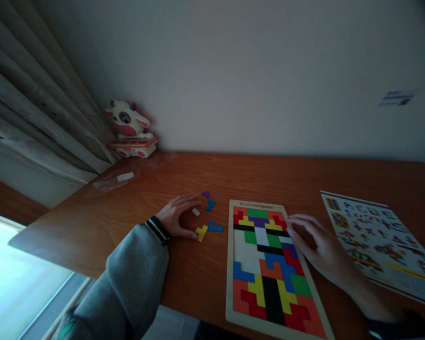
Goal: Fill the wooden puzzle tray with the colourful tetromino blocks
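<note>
My left hand (177,216) rests on the table left of some loose puzzle pieces, its fingers spread and nothing in them. Its thumb tip lies at a yellow piece (201,233). Close by are a blue L-shaped piece (216,227), another blue piece (210,204), a white piece (196,212) and a purple piece (206,194). A wooden puzzle board (230,278), mostly filled with coloured pieces, lies to the right; bare patches show at its left middle. My right hand (313,243) has its fingers stretched out, tips touching the board's right edge.
A printed pattern sheet (382,245) lies right of the board, partly behind my right forearm. A toy cow (132,130) stands at the back left, near the curtain (38,94). Clear plastic wrapping (108,184) with a white label lies in front of it.
</note>
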`<state>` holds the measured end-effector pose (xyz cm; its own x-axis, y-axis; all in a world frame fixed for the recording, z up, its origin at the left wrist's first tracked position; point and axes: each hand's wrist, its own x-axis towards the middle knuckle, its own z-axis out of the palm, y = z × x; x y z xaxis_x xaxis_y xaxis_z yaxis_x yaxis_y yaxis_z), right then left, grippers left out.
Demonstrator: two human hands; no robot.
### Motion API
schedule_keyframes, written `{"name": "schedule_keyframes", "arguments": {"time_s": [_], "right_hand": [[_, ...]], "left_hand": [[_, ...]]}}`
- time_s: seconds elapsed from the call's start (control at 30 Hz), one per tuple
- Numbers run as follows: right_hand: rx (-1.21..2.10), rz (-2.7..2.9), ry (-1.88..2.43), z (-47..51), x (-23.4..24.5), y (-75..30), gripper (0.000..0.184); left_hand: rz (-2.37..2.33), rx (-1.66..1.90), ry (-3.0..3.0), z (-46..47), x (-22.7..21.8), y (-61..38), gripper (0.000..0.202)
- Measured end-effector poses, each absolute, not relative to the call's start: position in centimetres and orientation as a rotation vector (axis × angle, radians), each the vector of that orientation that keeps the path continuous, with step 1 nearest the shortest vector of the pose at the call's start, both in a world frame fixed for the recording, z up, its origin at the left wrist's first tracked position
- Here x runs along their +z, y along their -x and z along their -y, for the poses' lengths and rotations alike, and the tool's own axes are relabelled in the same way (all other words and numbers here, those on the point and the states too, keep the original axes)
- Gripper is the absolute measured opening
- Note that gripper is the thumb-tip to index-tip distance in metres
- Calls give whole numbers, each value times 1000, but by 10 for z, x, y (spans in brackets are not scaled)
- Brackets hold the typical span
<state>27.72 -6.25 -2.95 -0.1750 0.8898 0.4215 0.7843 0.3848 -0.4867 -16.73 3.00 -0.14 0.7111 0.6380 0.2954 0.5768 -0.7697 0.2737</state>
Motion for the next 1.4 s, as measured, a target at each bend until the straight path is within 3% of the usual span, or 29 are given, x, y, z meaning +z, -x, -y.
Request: {"name": "schedule_keyframes", "arguments": {"time_s": [0.17,0.43,0.53,0.7,0.83,1.03,1.2,1.3,1.4], "right_hand": [[203,2153,1428,45,-24,-276,38],[269,2143,1452,2,-26,-258,44],[283,2125,1469,-5,-35,-257,47],[155,2129,1546,-10,-44,-259,53],[37,2148,1605,-17,-50,-265,56],[-50,2159,1647,-26,-56,-262,55],[-7,2202,1634,-35,-53,-252,55],[21,2175,1626,-36,-53,-252,55],[5,2089,1615,-33,-56,-255,52]], "left_hand": [[-1096,450,-2736,-30,-13,155,121],[-1217,593,-2659,-37,-15,148,102],[-1406,662,-2576,-42,-18,152,108],[-1239,517,-2653,-40,-20,133,116],[-1212,461,-2676,-38,-16,106,104],[-1100,545,-2639,-50,-17,101,63],[-952,699,-2590,-53,-15,110,43],[-941,756,-2551,-53,-12,120,47],[-920,789,-2578,-56,-9,133,66]]}}
